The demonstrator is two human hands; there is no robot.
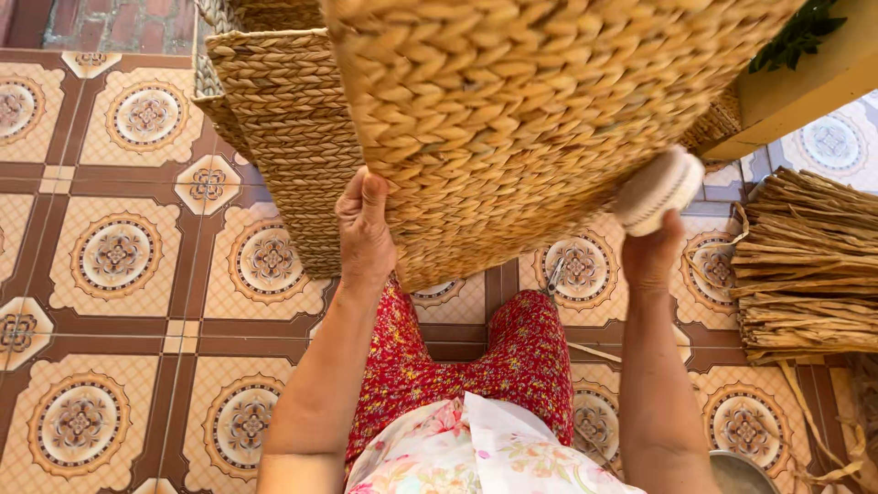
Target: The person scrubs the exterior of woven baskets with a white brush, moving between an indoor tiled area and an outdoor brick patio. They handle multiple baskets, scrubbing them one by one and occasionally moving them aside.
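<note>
Left hand: the left hand (364,229) presses flat against the lower left side of a large woven basket (512,119), thumb up along the weave, fingers (352,197) together on the surface.
Right hand: the right hand (651,252) is clamped on a pale round brush (657,189); its fingers are wrapped behind the brush and mostly hidden.
Brush: its head touches the basket's lower right edge, just above the right fingers.
Large woven basket: tilted, held up over the lap, filling the space above both sets of fingers; its bottom corner hangs between the two hands.
Second basket: another woven basket (283,128) stands on the floor just left of and behind the left fingers, touching or nearly touching the held one; I cannot tell which.
Dried stalks: a bundle of dried stalks (805,265) lies on the floor to the right of the right fingers, near but apart.
Open room: the patterned tiled floor (110,256) lies open well to the left of the left fingers.
Edges: a yellow ledge (814,82) with green leaves (800,37) runs above the right fingers; a metal rim (736,471) shows below the right forearm.
Clothing: red flowered trousers (512,366) lie below both hands.
</note>
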